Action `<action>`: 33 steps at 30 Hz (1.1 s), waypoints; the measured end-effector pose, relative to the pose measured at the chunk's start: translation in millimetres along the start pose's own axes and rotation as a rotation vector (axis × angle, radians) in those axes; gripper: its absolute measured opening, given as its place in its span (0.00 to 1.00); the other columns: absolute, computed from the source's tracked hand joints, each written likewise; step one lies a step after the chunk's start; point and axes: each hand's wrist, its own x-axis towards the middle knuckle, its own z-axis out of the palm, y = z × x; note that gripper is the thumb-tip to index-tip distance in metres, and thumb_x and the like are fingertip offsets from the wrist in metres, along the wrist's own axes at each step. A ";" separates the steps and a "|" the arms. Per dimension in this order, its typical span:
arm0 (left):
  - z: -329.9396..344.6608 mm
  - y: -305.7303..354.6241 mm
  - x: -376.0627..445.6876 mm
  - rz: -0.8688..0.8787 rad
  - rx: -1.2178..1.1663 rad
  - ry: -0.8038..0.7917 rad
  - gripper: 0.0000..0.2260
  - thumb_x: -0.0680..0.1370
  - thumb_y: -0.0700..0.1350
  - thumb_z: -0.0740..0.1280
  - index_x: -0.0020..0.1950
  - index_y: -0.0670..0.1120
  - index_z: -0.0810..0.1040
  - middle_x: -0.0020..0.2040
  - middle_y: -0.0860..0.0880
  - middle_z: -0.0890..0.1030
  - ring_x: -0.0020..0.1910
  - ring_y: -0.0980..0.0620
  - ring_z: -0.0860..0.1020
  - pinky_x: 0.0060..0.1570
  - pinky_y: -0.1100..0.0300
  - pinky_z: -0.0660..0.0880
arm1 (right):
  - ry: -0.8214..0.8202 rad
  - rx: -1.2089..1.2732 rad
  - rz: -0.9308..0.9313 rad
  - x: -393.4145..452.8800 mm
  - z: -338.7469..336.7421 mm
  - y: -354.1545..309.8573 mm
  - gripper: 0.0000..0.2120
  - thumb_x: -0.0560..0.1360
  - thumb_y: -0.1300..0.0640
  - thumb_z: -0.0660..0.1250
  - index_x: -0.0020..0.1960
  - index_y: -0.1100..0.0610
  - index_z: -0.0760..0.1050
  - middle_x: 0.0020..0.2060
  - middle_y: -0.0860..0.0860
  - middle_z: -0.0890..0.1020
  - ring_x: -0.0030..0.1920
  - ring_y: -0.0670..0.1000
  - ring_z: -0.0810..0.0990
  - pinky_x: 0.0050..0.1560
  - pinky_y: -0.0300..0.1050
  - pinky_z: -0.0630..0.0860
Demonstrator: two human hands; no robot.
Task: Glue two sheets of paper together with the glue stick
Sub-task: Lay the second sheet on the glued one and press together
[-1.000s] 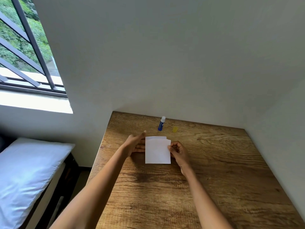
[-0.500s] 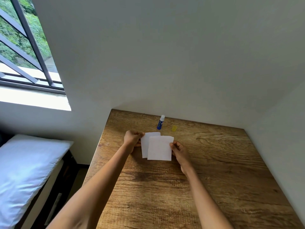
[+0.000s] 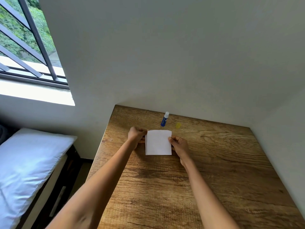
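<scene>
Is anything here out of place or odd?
Only one thing: the glue stick stands open near the wall, its yellow cap lying apart on the table. The paper sheets look aligned and undamaged.

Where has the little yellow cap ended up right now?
In the head view the yellow cap lies on the wooden table near the far wall, just right of the standing glue stick and beyond the paper's top right corner.

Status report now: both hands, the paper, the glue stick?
Left hand pinches paper left edge, right hand pinches right edge. Glue stick upright behind, uncapped; yellow cap beside it. Nothing in the way.
</scene>
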 end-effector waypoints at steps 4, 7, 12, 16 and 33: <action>0.7 1.1 -0.7 -0.003 0.021 -0.002 0.09 0.77 0.39 0.65 0.55 0.37 0.78 0.49 0.38 0.82 0.43 0.47 0.81 0.34 0.61 0.79 | -0.016 -0.030 0.005 2.5 1.8 -1.2 0.10 0.76 0.57 0.66 0.56 0.58 0.78 0.47 0.50 0.83 0.49 0.49 0.81 0.51 0.46 0.79; 0.8 1.1 -0.4 -0.009 0.012 -0.006 0.08 0.77 0.39 0.65 0.53 0.37 0.79 0.48 0.39 0.83 0.42 0.47 0.82 0.36 0.59 0.80 | -0.020 -0.022 0.009 3.0 3.4 -2.2 0.08 0.75 0.57 0.66 0.53 0.56 0.79 0.44 0.46 0.83 0.47 0.46 0.82 0.49 0.42 0.79; 0.6 1.2 -0.7 -0.001 -0.004 -0.008 0.06 0.76 0.40 0.67 0.50 0.40 0.80 0.45 0.41 0.83 0.40 0.49 0.81 0.36 0.59 0.80 | -0.014 -0.024 0.000 2.1 4.4 -2.4 0.08 0.75 0.58 0.66 0.54 0.57 0.79 0.44 0.48 0.83 0.45 0.45 0.82 0.43 0.37 0.79; 0.2 1.0 -1.2 -0.002 0.002 0.000 0.04 0.76 0.40 0.68 0.47 0.41 0.80 0.45 0.42 0.83 0.41 0.49 0.82 0.35 0.60 0.80 | -0.011 -0.034 0.005 2.7 5.1 -1.7 0.10 0.75 0.58 0.66 0.55 0.60 0.79 0.47 0.51 0.83 0.48 0.49 0.82 0.48 0.42 0.80; -0.8 1.2 -4.2 0.009 0.017 0.000 0.07 0.77 0.40 0.67 0.52 0.40 0.80 0.50 0.39 0.83 0.48 0.46 0.82 0.43 0.57 0.80 | 0.047 -0.107 -0.001 0.4 9.5 -2.3 0.13 0.75 0.59 0.67 0.58 0.62 0.78 0.50 0.52 0.82 0.44 0.44 0.80 0.38 0.32 0.76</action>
